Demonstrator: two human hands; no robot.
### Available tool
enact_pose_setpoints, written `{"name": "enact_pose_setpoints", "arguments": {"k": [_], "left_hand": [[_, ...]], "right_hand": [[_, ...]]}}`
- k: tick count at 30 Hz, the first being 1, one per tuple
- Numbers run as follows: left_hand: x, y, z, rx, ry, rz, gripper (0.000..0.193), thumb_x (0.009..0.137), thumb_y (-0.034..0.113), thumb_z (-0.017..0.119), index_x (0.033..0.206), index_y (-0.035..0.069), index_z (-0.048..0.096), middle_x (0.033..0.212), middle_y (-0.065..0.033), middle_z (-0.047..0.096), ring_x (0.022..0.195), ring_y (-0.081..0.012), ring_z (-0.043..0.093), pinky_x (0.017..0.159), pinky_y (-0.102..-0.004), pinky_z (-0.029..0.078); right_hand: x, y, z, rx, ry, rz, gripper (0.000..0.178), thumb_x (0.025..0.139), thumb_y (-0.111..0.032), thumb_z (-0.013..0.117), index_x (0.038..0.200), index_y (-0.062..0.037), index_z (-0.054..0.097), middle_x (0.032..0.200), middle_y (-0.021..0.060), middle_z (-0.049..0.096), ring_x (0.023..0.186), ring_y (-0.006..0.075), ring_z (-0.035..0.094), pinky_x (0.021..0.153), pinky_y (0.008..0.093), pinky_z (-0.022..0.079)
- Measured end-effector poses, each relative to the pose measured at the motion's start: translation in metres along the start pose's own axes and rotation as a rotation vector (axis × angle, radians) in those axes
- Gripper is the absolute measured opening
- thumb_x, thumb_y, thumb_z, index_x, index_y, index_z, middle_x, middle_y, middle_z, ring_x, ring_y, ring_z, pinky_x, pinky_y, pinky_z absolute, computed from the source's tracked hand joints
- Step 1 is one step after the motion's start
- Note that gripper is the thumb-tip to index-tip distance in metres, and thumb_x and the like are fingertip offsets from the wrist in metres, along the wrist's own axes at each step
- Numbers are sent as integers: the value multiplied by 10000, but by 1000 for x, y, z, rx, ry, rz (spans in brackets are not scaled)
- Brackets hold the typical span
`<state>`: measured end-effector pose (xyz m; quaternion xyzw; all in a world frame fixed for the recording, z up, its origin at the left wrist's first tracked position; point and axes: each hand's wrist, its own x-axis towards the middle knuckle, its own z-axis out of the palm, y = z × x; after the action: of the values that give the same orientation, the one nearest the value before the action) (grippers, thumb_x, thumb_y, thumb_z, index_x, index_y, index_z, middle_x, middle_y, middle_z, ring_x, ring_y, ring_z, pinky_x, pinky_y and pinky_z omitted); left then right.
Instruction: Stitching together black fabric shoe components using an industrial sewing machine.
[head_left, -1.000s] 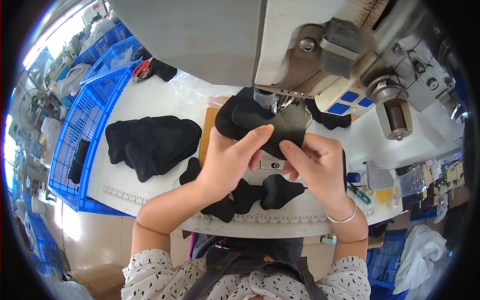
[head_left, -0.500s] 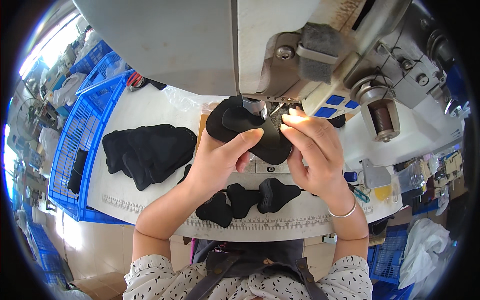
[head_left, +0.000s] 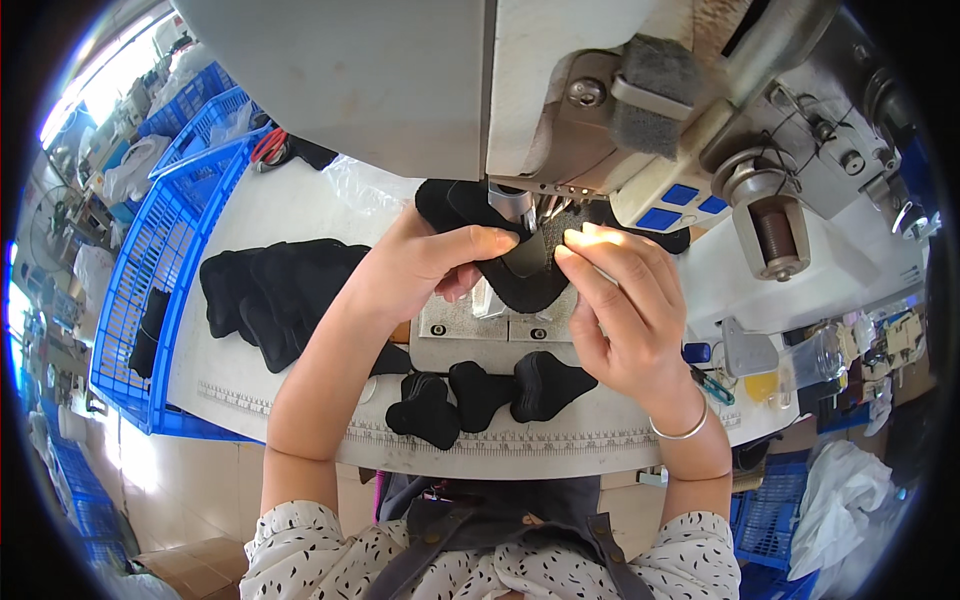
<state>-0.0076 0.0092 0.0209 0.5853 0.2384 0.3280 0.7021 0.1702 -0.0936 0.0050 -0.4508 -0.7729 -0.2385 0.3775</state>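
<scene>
Under the needle area of a sewing machine lies a black padded fabric piece, with a smaller dark patch on top. My left hand grips its left side, thumb above on the patch and fingers curled beneath. At the right edge, my right hand pinches the piece with its fingertips close to the needle; its thumb is partly hidden. Nearer to me lie small black shaped pieces in stacks: a left stack, a middle stack and a right stack.
A pile of larger black pieces lies at the left of the white table, beside a blue plastic basket. Red-handled scissors and clear plastic film lie behind. A brown thread bobbin sits on the machine's right. A ruler strip runs along the front edge.
The black piece has shifted and turned slightly under the needle area, away from me. My left hand has moved with it, its thumb further in. My right hand stays at the right edge.
</scene>
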Motion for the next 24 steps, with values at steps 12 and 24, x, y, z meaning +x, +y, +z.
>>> {"name": "enact_pose_setpoints", "arguments": {"k": [12, 24], "left_hand": [[19, 5, -18, 47, -62, -98, 108, 712, 70, 595, 738, -34, 605, 560, -73, 523, 405, -116, 408, 398, -247, 281], [25, 5, -18, -15, -25, -96, 127, 722, 48, 576, 775, -63, 605, 534, -87, 513, 388, -134, 408, 406, -254, 312]], "right_hand": [[-1, -7, 5, -63, 14, 32, 354, 624, 68, 548, 971, 25, 600, 982, 116, 583, 897, 285, 571, 756, 363, 448], [0, -4, 9, -72, 6, 39, 345, 648, 70, 551, 990, 35, 584, 995, 137, 570, 934, 293, 561, 786, 383, 450]]}}
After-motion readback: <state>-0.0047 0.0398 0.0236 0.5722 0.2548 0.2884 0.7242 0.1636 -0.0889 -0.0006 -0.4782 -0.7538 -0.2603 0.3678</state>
